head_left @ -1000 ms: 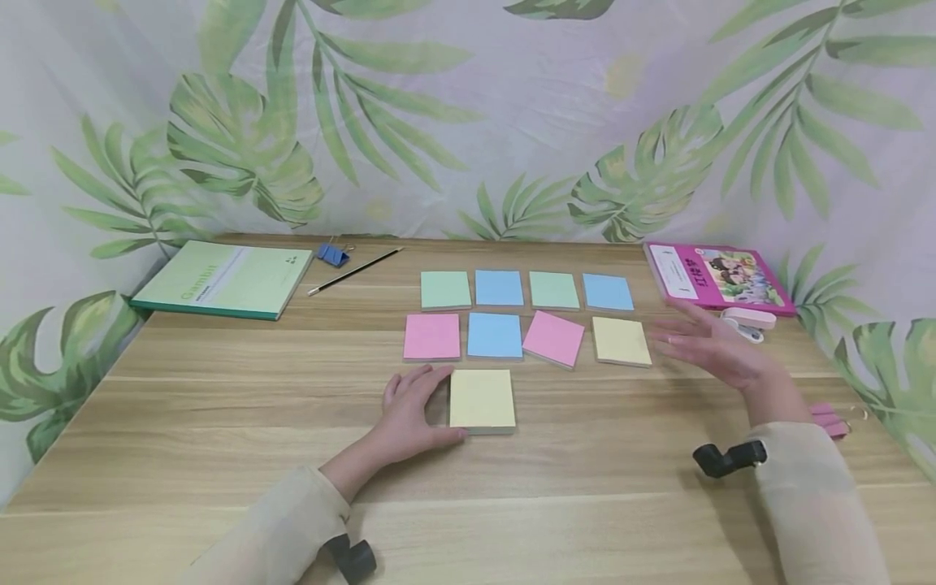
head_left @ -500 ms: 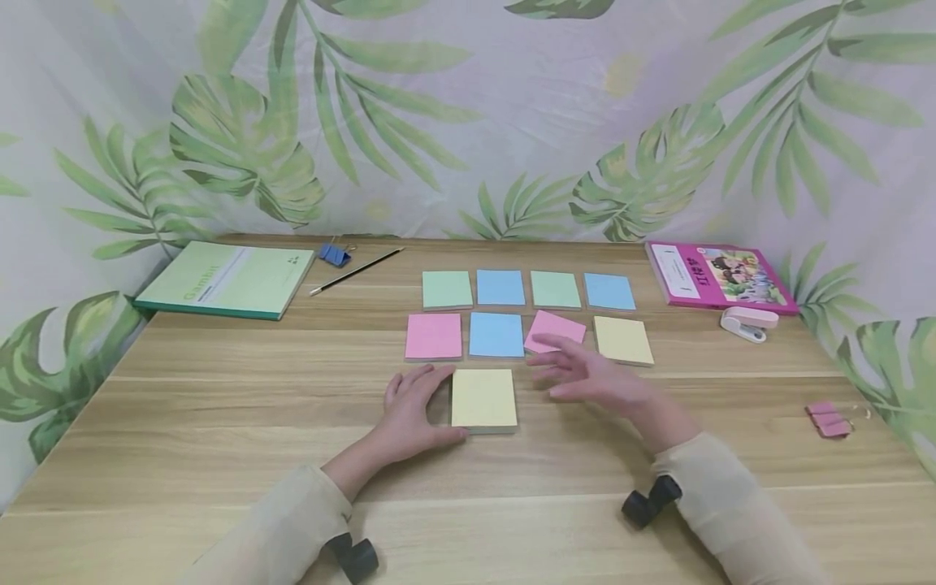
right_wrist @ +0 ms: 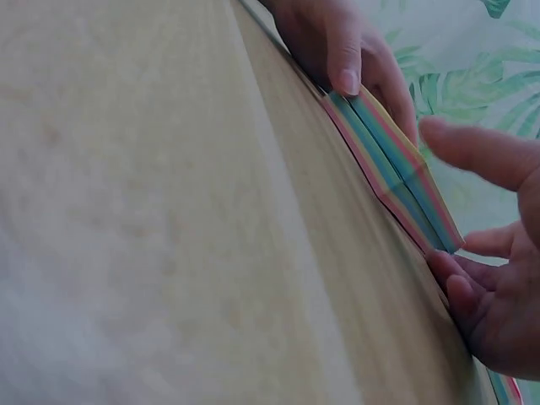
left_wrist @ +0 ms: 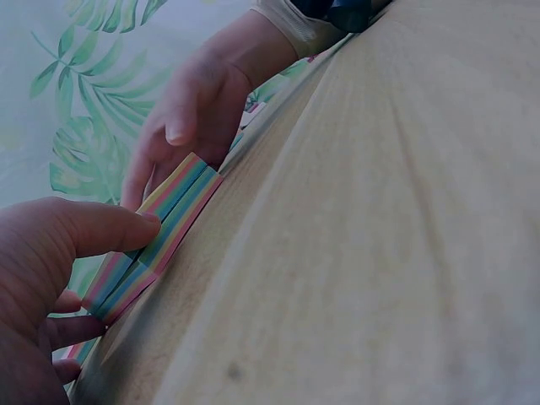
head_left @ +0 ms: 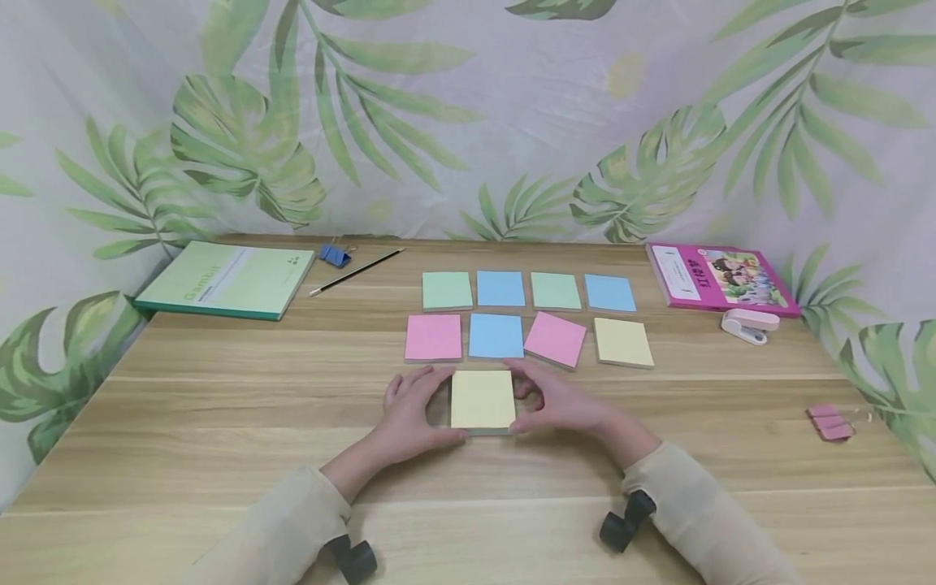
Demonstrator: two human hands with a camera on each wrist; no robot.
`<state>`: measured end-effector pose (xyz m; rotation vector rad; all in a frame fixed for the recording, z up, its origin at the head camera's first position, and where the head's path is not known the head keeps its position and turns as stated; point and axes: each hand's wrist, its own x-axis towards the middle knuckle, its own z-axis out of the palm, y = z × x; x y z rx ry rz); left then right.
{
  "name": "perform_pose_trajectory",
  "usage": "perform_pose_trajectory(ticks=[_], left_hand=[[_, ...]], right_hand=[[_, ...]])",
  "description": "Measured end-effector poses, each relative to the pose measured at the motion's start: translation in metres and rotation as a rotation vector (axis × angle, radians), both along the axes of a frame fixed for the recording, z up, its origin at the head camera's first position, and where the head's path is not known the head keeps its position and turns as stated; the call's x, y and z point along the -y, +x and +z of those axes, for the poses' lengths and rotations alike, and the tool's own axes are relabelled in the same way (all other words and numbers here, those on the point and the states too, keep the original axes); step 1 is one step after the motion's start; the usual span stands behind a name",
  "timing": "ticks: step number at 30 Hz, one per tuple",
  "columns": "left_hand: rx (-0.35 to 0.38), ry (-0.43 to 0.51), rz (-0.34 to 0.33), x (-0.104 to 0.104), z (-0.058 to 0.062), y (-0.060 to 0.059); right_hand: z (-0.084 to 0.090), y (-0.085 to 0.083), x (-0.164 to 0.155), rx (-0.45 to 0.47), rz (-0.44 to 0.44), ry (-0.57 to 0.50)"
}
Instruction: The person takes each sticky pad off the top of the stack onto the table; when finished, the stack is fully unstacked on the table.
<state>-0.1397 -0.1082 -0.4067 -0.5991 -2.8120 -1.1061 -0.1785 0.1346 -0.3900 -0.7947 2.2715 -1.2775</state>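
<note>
Two sticky note pads (head_left: 483,398), stacked with a yellow sheet on top, lie at the table's front middle; their striped sides (right_wrist: 396,169) show in both wrist views. My left hand (head_left: 413,414) grips the stack from the left, thumb on the near side and fingers behind. My right hand (head_left: 563,402) is at the stack's right end, with thumb and index finger spread around its corners. In the right wrist view, its thumb (right_wrist: 472,148) stands slightly off the pads, and lower fingers (right_wrist: 460,274) are right at the corner.
Behind the stack lie two rows of pads, including a pink pad (head_left: 434,337) and a tilted pink pad (head_left: 556,339). A green notebook (head_left: 230,279), blue binder clip (head_left: 335,255) and pencil (head_left: 358,272) lie left; a pink book (head_left: 720,276), stapler (head_left: 749,325) and pink clip (head_left: 830,423) right.
My right hand has come from the yellow pad at the back right, leftward and nearer, to the stack's right end. My left hand has stayed on the stack.
</note>
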Motion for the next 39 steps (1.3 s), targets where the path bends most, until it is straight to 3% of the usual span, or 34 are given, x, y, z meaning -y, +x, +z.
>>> perform_pose_trajectory(ticks=[5, 10, 13, 15, 22, 26, 32, 39], left_hand=[[0.001, -0.004, -0.001, 0.000, 0.000, 0.000], [0.001, -0.010, 0.001, 0.000, 0.000, -0.001], [0.004, -0.009, 0.002, 0.000, 0.000, -0.001], [0.006, -0.008, 0.003, -0.001, 0.001, 0.000], [0.027, -0.020, 0.002, -0.002, 0.001, 0.001], [0.025, -0.023, 0.003, -0.002, 0.002, 0.001], [0.024, -0.013, 0.000, -0.001, 0.003, 0.001], [0.024, -0.008, -0.001, 0.000, 0.002, 0.000]], right_hand=[[0.000, 0.004, 0.005, -0.106, 0.000, 0.082], [-0.001, 0.007, 0.008, -0.195, -0.006, 0.095], [-0.002, 0.008, 0.008, -0.200, -0.024, 0.088], [-0.002, 0.009, 0.007, -0.154, -0.036, 0.058], [0.003, 0.008, -0.010, 0.229, -0.075, -0.189], [0.003, 0.007, -0.024, 0.363, -0.087, -0.313], [0.008, 0.006, -0.047, 0.424, -0.113, -0.464], [0.008, 0.013, -0.079, 0.435, -0.162, -0.439]])
